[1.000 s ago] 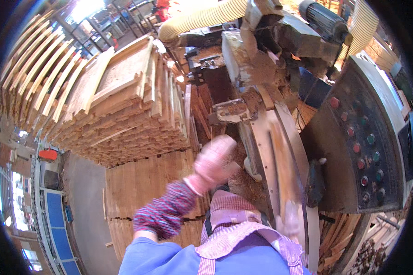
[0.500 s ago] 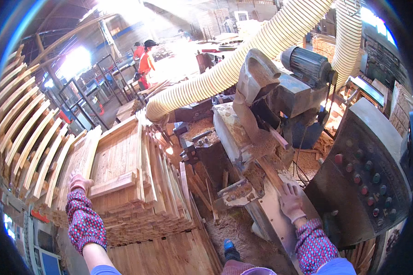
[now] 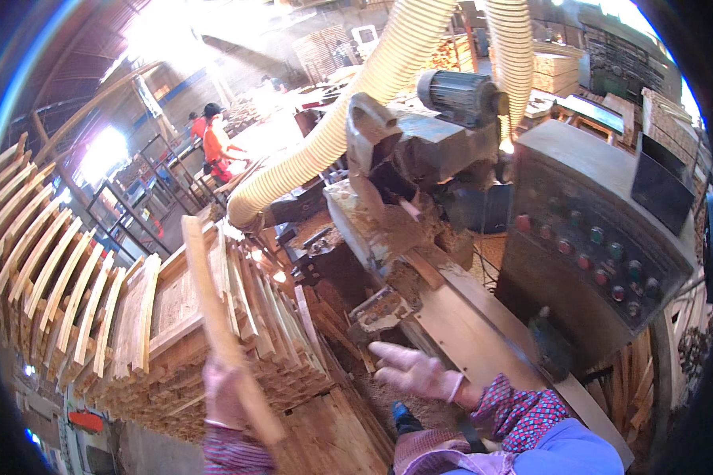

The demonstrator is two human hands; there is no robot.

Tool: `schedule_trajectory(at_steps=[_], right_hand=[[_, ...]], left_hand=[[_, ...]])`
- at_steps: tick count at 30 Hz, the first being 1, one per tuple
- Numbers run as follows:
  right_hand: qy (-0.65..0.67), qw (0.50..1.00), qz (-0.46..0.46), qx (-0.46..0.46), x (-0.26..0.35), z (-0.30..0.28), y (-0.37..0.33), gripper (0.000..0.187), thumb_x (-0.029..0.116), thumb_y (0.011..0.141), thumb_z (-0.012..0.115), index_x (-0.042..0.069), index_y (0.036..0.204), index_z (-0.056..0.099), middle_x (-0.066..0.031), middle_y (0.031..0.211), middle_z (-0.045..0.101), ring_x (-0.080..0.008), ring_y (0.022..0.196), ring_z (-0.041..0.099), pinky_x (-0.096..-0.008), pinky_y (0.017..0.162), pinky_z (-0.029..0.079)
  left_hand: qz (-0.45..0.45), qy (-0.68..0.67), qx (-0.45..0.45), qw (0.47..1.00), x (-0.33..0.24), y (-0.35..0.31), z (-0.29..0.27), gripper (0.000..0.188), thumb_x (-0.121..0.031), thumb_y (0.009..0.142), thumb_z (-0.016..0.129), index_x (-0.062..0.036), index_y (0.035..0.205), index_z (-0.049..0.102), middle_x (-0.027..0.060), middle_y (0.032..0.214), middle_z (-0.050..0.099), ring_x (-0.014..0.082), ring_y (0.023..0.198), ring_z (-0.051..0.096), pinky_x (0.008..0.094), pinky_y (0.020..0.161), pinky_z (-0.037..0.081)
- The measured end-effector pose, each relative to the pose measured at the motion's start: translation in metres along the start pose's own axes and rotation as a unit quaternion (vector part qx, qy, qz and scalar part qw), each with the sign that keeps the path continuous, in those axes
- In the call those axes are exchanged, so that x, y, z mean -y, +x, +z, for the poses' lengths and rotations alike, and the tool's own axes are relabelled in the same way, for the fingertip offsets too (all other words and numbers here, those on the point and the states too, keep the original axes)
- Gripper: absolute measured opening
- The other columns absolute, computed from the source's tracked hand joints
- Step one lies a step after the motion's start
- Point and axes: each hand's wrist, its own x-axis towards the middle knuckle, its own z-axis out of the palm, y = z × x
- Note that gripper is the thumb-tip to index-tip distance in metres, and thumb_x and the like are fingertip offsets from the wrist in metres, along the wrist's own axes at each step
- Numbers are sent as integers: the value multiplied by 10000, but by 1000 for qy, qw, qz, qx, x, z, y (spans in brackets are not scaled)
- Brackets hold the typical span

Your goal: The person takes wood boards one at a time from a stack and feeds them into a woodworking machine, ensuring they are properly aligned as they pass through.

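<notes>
In the head view, the person's left hand (image 3: 223, 392), in a pinkish glove, was near and to the left, its grip clamped around a pale wooden strip (image 3: 230, 332). The strip was held at a slant, its far end leaning left, in front of a tall wood stack (image 3: 154, 396). The right hand (image 3: 420, 374), similarly gloved, was empty, its grip loose and fingers spread toward the left, near the left edge of the machine bed (image 3: 471, 336).

Farther along that bed, a short wooden piece (image 3: 425, 269) lay by the sawdust-covered machine head. A motor (image 3: 459, 95) sat beyond it, and a ribbed cream hose (image 3: 293, 178) curved away on the far left of the head. To the right stood a dark control box (image 3: 578, 269) with red and green buttons. Curved wooden slats (image 3: 43, 277) were racked far left; beyond them a co-worker in orange (image 3: 216, 149) stood.
</notes>
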Motion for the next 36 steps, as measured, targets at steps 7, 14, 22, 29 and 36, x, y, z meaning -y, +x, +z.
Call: schedule_trajectory(at_steps=[7,14,22,29,36], right_hand=[[-150,984,22,-91,-45,29,-120,965,274,827,712,-19,1532,121,-324,1529,259,-432,1361,394,-398,1126,351],[-345,899,233,-137,-19,-55,-294,574,201,774,658,-3,1283,488,-269,1247,534,-445,1107,567,-464,985,457],[-641,755,49,-126,-114,-119,-154,396,198,823,554,-2,1163,587,-195,1200,580,-356,1176,520,-454,992,405],[-624,755,-68,-191,-182,-160,46,405,187,902,511,30,1273,560,-200,1293,571,-341,1121,558,-450,1028,402],[-197,980,5,17,-83,-52,-77,860,414,881,684,85,1540,241,-274,1185,628,-313,976,672,-375,831,533]], left_hand=[[-188,-62,-43,979,157,-128,254,331,-153,835,762,-50,1116,618,16,886,642,139,729,620,285,642,524],[-222,-80,-47,971,188,-163,296,364,-312,880,752,-39,1051,584,23,829,607,130,692,603,305,629,563],[-284,-63,-29,956,209,-149,270,284,-214,893,739,-28,1038,579,34,817,607,132,668,608,300,611,587],[-239,-65,-37,968,207,-109,267,326,-286,896,740,-35,1031,582,29,811,609,129,683,601,290,639,553],[-148,10,34,988,214,-108,264,484,-387,909,710,19,1141,583,64,923,656,119,802,595,295,723,505]])
